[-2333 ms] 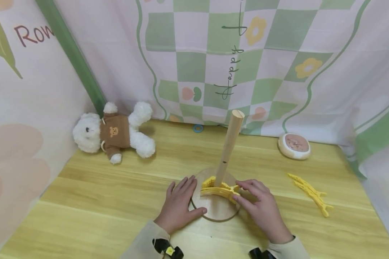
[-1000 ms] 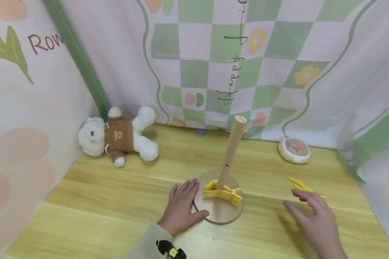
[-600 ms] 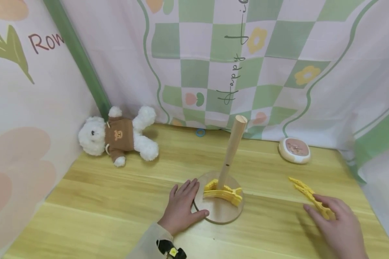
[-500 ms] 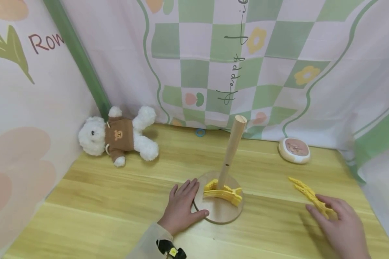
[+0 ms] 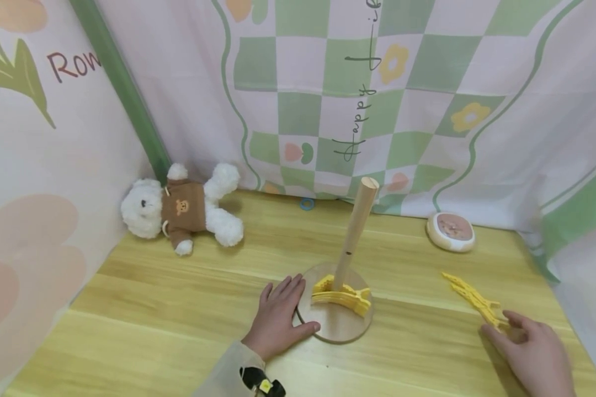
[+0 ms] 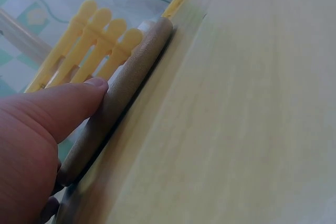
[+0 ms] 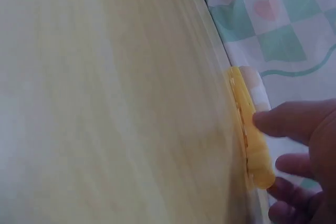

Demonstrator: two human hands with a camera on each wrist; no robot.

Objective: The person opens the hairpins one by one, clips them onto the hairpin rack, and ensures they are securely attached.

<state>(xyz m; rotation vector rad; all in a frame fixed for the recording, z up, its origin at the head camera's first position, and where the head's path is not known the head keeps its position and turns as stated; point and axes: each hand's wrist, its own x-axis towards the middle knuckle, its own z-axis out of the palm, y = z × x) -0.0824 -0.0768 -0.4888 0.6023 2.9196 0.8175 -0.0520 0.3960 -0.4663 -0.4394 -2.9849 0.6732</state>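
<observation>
My left hand (image 5: 276,314) lies flat at the left edge of a round wooden base (image 5: 335,331), thumb on its near rim and fingers spread along its side. From the base rises a leaning wooden rod (image 5: 355,231) with a small dark hole. Around the rod's foot sit curved yellow plastic slatted pieces (image 5: 342,298); their knobbed ends show in the left wrist view. At the right, my right hand (image 5: 538,347) pinches the near end of a loose yellow slatted piece (image 5: 472,298) lying on the table. In the right wrist view the thumb (image 7: 270,121) touches its side.
A white plush toy (image 5: 184,207) in a brown shirt lies at the back left. A blue ring (image 5: 307,204) is by the back curtain. A rounded white and pink object (image 5: 451,231) stands at the back right of the wooden table (image 5: 179,309).
My right hand has left the yellow pieces by the rod and moved right to the near end of the loose piece. My left hand stays on the base.
</observation>
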